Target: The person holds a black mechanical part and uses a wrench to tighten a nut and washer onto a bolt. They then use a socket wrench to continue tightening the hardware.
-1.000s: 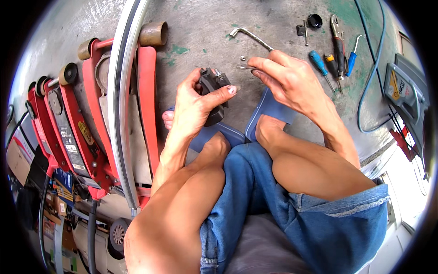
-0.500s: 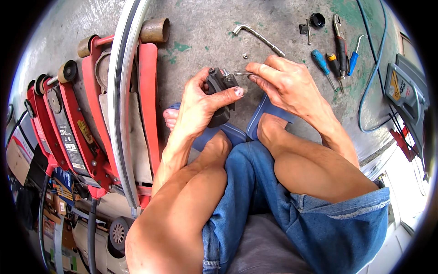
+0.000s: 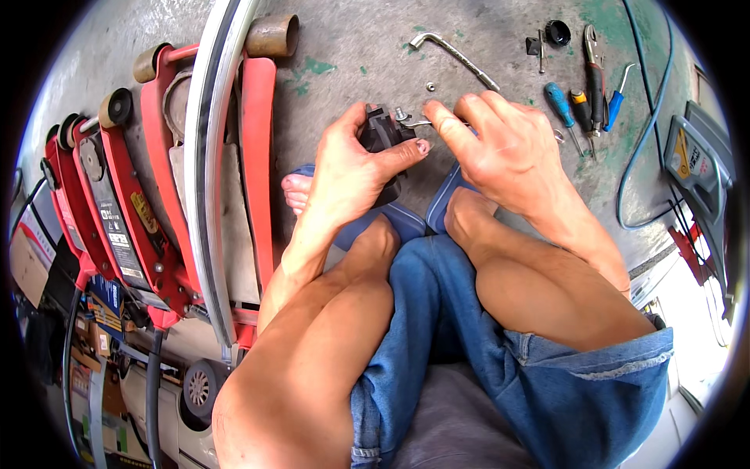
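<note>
My left hand (image 3: pixel 350 166) is closed around a black plastic-looking part (image 3: pixel 380 131), its thumb pressed along the near side. From the top of this part a small metal bolt (image 3: pixel 401 113) sticks up. In my right hand (image 3: pixel 504 148) is a slim silver wrench (image 3: pixel 419 123), with its head at the bolt; whether it is seated on it I cannot tell. The fingers hide most of its shaft. A small nut (image 3: pixel 430 87) lies on the floor just beyond the wrench. Beyond that lies an L-shaped socket wrench (image 3: pixel 457 59).
Red floor jacks (image 3: pixel 258 156) and a curved silver strip (image 3: pixel 201 156) stand at my left. On the right lie a blue screwdriver (image 3: pixel 557 103), pliers (image 3: pixel 595 74), a blue-handled hook pick (image 3: pixel 615 108), a black cap (image 3: pixel 558 33), a blue hose (image 3: pixel 652 141) and a grey jug (image 3: pixel 691 148).
The wrench head has come up to the bolt, and my right hand has turned palm-down and shifted slightly right. My left hand still grips the black part. The whole view has shifted a little.
</note>
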{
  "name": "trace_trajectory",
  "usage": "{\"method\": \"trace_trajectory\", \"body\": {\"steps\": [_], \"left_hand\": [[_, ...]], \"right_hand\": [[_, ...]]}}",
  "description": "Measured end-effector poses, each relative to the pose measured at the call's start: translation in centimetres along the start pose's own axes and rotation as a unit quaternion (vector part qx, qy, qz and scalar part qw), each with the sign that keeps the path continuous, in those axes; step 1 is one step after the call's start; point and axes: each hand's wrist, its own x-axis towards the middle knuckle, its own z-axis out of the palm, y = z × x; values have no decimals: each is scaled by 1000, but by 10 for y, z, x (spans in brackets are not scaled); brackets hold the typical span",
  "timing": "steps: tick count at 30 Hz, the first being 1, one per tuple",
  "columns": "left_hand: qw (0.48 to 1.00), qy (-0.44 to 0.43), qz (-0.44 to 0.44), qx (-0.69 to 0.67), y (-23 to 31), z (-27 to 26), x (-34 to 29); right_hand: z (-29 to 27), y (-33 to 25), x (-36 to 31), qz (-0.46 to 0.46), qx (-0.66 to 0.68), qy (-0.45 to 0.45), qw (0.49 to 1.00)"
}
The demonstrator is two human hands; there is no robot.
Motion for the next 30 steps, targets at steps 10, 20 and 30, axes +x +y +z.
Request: {"method": "trace_trajectory", "body": {"steps": [10, 20, 30], "left_hand": [[981, 85, 53, 164, 8, 8, 1], [990, 59, 56, 119, 5, 3, -1], [995, 3, 79, 64, 0, -7, -2]], "right_hand": [[2, -12, 7, 5, -88, 7, 996], [4, -4, 5, -31, -87, 25, 995], [-3, 0, 3, -37, -62, 41, 997]]}}
